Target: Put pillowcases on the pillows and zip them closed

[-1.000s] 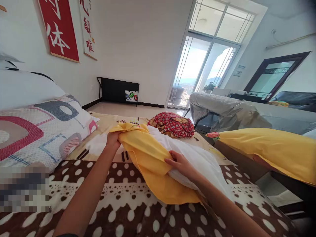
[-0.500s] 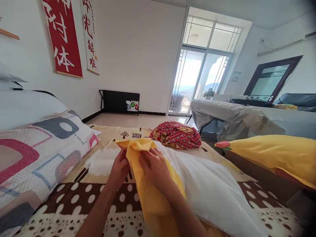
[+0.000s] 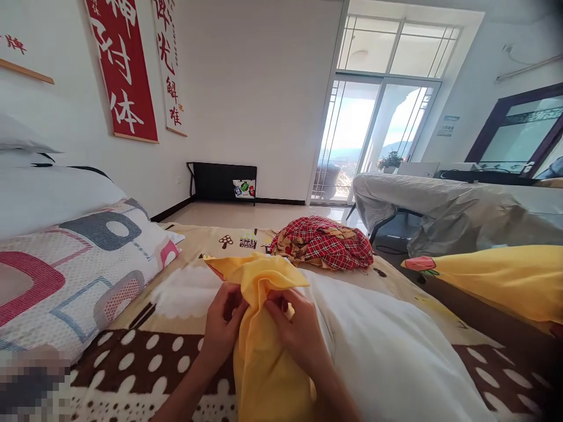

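A yellow pillowcase [image 3: 264, 357] lies bunched in front of me, its upper edge gathered and flared outward. My left hand [image 3: 224, 319] pinches the gathered cloth from the left, fingers curled. On the other side, my right hand [image 3: 295, 322] grips the same cloth between thumb and fingers. Just right of the pillowcase, a plump white pillow [image 3: 391, 334] rests on the patterned blanket [image 3: 176, 375], beside my right forearm. The lower part of the pillowcase runs down between my forearms and out of view.
A crumpled red plaid cloth [image 3: 328, 243] lies beyond my hands. To the left is a patterned pillow [image 3: 127, 275]; to the right, a yellow pillow [image 3: 497, 278] with a red corner. A plastic-covered table [image 3: 440, 199] stands behind, near glass doors [image 3: 373, 140].
My right hand has moved lower and to the right along the pillowcase, and its top edge now spreads wider. The view has shifted slightly left.
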`<control>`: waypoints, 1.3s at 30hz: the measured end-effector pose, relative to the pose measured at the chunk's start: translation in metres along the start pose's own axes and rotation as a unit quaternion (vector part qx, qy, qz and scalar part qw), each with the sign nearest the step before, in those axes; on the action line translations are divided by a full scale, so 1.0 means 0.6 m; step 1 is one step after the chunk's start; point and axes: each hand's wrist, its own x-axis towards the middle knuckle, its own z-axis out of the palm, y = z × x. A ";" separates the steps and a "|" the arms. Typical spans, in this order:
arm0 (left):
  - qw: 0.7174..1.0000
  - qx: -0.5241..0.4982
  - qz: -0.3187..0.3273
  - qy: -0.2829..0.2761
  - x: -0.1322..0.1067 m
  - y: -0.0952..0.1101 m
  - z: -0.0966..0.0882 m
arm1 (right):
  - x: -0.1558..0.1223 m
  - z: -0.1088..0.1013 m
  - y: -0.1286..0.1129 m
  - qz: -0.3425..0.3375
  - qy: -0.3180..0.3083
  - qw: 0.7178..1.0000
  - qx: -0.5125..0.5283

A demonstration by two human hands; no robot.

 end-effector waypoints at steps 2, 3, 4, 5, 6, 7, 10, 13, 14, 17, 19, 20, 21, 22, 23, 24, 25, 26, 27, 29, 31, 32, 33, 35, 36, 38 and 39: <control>0.999 -0.002 0.008 0.051 -0.007 -0.009 0.008 | -0.002 -0.016 -0.010 -0.052 -0.020 0.998 0.034; 0.998 -0.003 0.011 0.068 -0.010 -0.013 0.012 | -0.003 -0.023 -0.016 -0.078 -0.055 0.994 0.048; 0.997 -0.004 0.015 0.077 -0.014 -0.016 0.016 | -0.004 -0.028 -0.021 -0.104 -0.104 0.988 0.054; 0.997 -0.003 0.020 0.078 -0.017 -0.018 0.019 | -0.004 -0.031 -0.026 -0.130 -0.164 0.977 0.052; 0.997 -0.001 0.025 0.079 -0.020 -0.019 0.021 | -0.005 -0.033 -0.029 -0.150 -0.223 0.962 0.044; 0.996 0.003 0.027 0.080 -0.022 -0.019 0.023 | -0.005 -0.034 -0.029 -0.159 -0.276 0.947 0.038; 0.996 0.008 0.023 0.085 -0.024 -0.016 0.026 | -0.002 -0.036 -0.017 -0.110 -0.315 0.941 0.056; 0.997 -0.001 0.034 0.068 -0.024 -0.017 0.023 | 0.006 -0.037 -0.003 -0.013 -0.155 0.985 0.070; 0.997 -0.001 0.047 0.059 -0.025 -0.020 0.022 | 0.009 -0.036 0.000 0.005 -0.107 0.993 0.055; 0.996 0.013 0.084 0.036 -0.030 -0.030 0.019 | 0.014 -0.028 0.003 0.030 -0.088 0.996 -0.006; 0.995 0.025 0.097 0.027 -0.034 -0.035 0.018 | 0.012 -0.021 0.003 0.031 -0.119 0.992 -0.020; 0.994 0.030 0.102 0.024 -0.035 -0.035 0.019 | 0.010 -0.017 0.004 0.027 -0.127 0.991 -0.018; 0.994 0.033 0.105 0.020 -0.036 -0.034 0.020 | 0.008 -0.014 0.006 0.020 -0.127 0.992 -0.015; 0.993 0.036 0.107 0.018 -0.036 -0.032 0.022 | 0.007 -0.011 0.009 0.012 -0.126 0.992 -0.012; 0.993 0.037 0.108 0.017 -0.036 -0.028 0.024 | 0.005 -0.009 0.012 0.004 -0.126 0.992 -0.009; 0.993 0.038 0.107 0.018 -0.035 -0.024 0.026 | 0.004 -0.006 0.016 -0.002 -0.124 0.992 -0.007; 0.994 0.038 0.105 0.020 -0.034 -0.020 0.027 | 0.004 -0.004 0.020 -0.007 -0.121 0.993 -0.007; 0.994 0.039 0.102 0.020 -0.032 -0.015 0.027 | 0.004 -0.002 0.024 -0.013 -0.117 0.993 -0.009; 0.994 0.040 0.100 0.019 -0.030 -0.010 0.027 | 0.004 0.000 0.027 -0.020 -0.112 0.993 -0.014; 0.993 0.053 0.101 0.007 -0.025 0.004 0.023 | 0.006 0.002 0.031 -0.030 -0.097 0.994 -0.036; 0.988 0.087 0.127 -0.016 -0.018 0.021 0.015 | 0.008 0.003 0.032 -0.029 -0.073 0.995 -0.062; 0.982 0.113 0.146 -0.029 -0.014 0.031 0.010 | 0.009 0.003 0.031 -0.026 -0.060 0.995 -0.069; 0.975 0.144 0.166 -0.044 -0.010 0.041 0.005 | 0.010 0.003 0.031 -0.025 -0.049 0.996 -0.072; 0.955 0.206 0.199 -0.072 -0.004 0.063 -0.007 | 0.012 0.002 0.034 -0.025 -0.031 0.997 -0.072; 0.947 0.234 0.204 -0.086 -0.003 0.073 -0.014 | 0.013 0.001 0.036 -0.025 -0.024 0.997 -0.071; 0.936 0.263 0.197 -0.126 -0.003 0.092 -0.030 | 0.015 -0.002 0.045 -0.019 -0.009 0.998 -0.067; 0.933 0.262 0.187 -0.159 -0.004 0.099 -0.040 | 0.015 -0.004 0.050 -0.017 0.000 0.998 -0.062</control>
